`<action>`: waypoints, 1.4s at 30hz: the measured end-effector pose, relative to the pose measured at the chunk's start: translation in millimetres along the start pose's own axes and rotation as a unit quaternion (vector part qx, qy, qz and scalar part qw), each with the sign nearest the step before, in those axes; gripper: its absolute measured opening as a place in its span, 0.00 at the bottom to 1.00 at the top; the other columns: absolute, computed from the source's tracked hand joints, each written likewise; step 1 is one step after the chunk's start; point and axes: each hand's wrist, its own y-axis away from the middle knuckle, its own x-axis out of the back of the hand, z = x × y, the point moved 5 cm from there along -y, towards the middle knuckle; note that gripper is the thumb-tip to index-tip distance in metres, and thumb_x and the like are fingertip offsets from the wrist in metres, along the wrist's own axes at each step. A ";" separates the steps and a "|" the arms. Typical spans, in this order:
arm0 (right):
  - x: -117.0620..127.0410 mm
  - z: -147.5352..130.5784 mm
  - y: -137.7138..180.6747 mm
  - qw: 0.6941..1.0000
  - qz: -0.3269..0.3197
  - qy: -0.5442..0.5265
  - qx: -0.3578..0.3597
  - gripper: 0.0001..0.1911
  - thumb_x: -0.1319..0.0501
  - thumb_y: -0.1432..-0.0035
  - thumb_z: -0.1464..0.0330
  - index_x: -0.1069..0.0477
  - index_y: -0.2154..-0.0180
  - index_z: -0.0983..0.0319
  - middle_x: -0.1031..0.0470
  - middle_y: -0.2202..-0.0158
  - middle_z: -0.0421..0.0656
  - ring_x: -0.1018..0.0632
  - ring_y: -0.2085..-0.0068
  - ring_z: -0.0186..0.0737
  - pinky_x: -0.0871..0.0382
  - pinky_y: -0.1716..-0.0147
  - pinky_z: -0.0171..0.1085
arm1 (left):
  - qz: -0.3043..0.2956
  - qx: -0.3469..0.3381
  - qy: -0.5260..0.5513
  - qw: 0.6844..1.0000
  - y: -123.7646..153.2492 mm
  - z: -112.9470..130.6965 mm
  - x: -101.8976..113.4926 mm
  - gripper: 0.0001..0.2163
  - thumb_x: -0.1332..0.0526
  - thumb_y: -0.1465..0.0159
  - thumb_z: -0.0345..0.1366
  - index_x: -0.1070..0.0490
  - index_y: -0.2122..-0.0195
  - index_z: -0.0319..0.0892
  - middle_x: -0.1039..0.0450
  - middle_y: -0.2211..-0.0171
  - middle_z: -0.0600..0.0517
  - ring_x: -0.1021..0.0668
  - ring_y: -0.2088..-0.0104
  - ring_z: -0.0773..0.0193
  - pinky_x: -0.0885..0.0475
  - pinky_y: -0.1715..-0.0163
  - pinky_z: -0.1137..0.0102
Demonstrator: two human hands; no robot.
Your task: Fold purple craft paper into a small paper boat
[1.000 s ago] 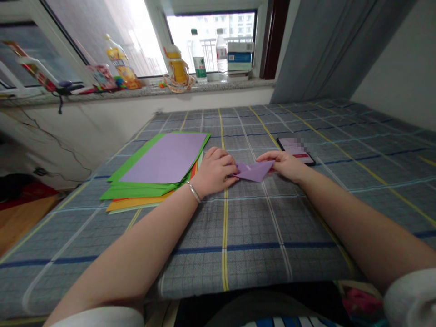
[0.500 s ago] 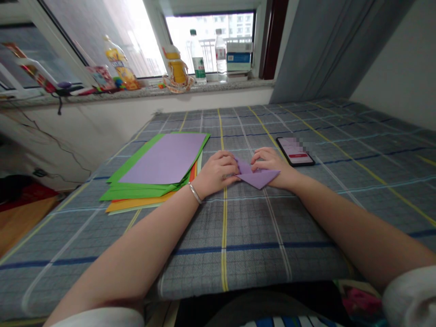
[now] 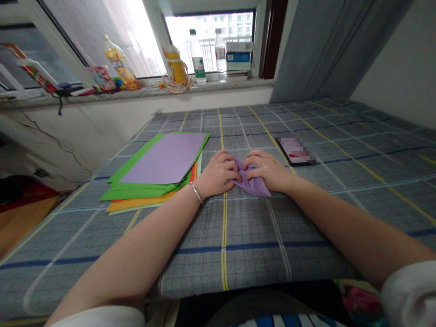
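Observation:
A small folded piece of purple paper [image 3: 251, 184] lies on the checked grey bedspread [image 3: 238, 227] in front of me. My left hand [image 3: 218, 175] grips its left side with curled fingers, a bracelet on the wrist. My right hand [image 3: 269, 171] pinches its right side, fingertips almost meeting those of the left. Both hands rest on the cloth, and part of the paper is hidden under them.
A stack of coloured paper sheets [image 3: 160, 165], purple on top of green and orange, lies to the left. A phone [image 3: 296, 152] lies to the right. Bottles [image 3: 197, 56] and clutter stand on the windowsill [image 3: 143, 91]. The bed's left edge drops to the floor.
My right hand has slid left toward my left hand, folding the paper's right point inward. The paper now looks smaller and more bunched between the fingers.

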 end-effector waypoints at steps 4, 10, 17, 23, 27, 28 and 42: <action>4.6 -7.2 -1.6 1.000 -0.002 -0.012 0.004 0.11 0.37 0.49 0.75 0.22 0.68 0.53 0.28 0.52 0.41 0.37 0.43 0.49 0.38 0.45 0.51 | 0.006 0.010 0.023 1.000 -0.6 1.4 -0.9 0.08 0.39 0.41 0.33 0.21 0.67 0.53 0.27 0.66 0.55 0.32 0.51 0.58 0.54 0.36 0.49; 7.5 -14.3 -3.3 1.000 -0.007 -0.025 -0.007 0.10 0.37 0.51 0.76 0.22 0.70 0.55 0.32 0.50 0.44 0.39 0.42 0.51 0.40 0.44 0.52 | 0.008 0.015 0.030 0.999 -3.2 5.0 -0.1 0.08 0.39 0.42 0.31 0.21 0.71 0.51 0.30 0.67 0.54 0.33 0.51 0.58 0.54 0.36 0.47; 9.6 -17.9 -4.9 0.999 -0.019 -0.028 -0.013 0.07 0.37 0.51 0.75 0.23 0.72 0.57 0.32 0.52 0.46 0.38 0.43 0.50 0.40 0.45 0.51 | -0.002 0.015 0.025 1.000 -4.0 7.0 1.8 0.08 0.40 0.44 0.30 0.21 0.72 0.48 0.32 0.65 0.52 0.34 0.51 0.57 0.51 0.37 0.48; 8.5 -18.9 -5.0 0.999 -0.039 -0.029 -0.005 0.11 0.40 0.52 0.78 0.23 0.70 0.58 0.29 0.59 0.45 0.35 0.47 0.48 0.39 0.46 0.49 | -0.010 -0.009 0.027 1.000 -3.5 9.1 4.1 0.06 0.38 0.44 0.32 0.21 0.70 0.48 0.31 0.66 0.52 0.34 0.50 0.55 0.47 0.38 0.52; 6.7 -18.9 -4.9 0.998 -0.043 -0.037 0.019 0.11 0.40 0.51 0.78 0.24 0.71 0.58 0.27 0.61 0.44 0.33 0.48 0.47 0.38 0.46 0.48 | -0.018 -0.032 0.038 0.999 -3.8 11.8 2.0 0.07 0.39 0.43 0.31 0.22 0.69 0.46 0.30 0.66 0.51 0.32 0.51 0.57 0.39 0.43 0.60; 6.8 -19.0 -5.0 0.998 -0.040 -0.038 0.022 0.11 0.40 0.50 0.78 0.24 0.71 0.58 0.27 0.61 0.44 0.33 0.48 0.47 0.38 0.46 0.48 | -0.018 -0.033 0.042 0.998 -4.0 12.0 1.7 0.07 0.40 0.43 0.30 0.22 0.69 0.46 0.30 0.66 0.51 0.32 0.52 0.57 0.38 0.44 0.61; 7.7 -20.9 -5.6 0.999 -0.035 -0.028 0.009 0.10 0.41 0.51 0.78 0.25 0.74 0.58 0.29 0.59 0.45 0.36 0.45 0.49 0.39 0.46 0.50 | -0.027 -0.025 0.045 0.998 -8.1 15.3 1.3 0.08 0.41 0.42 0.31 0.21 0.70 0.46 0.31 0.68 0.51 0.32 0.55 0.59 0.39 0.45 0.60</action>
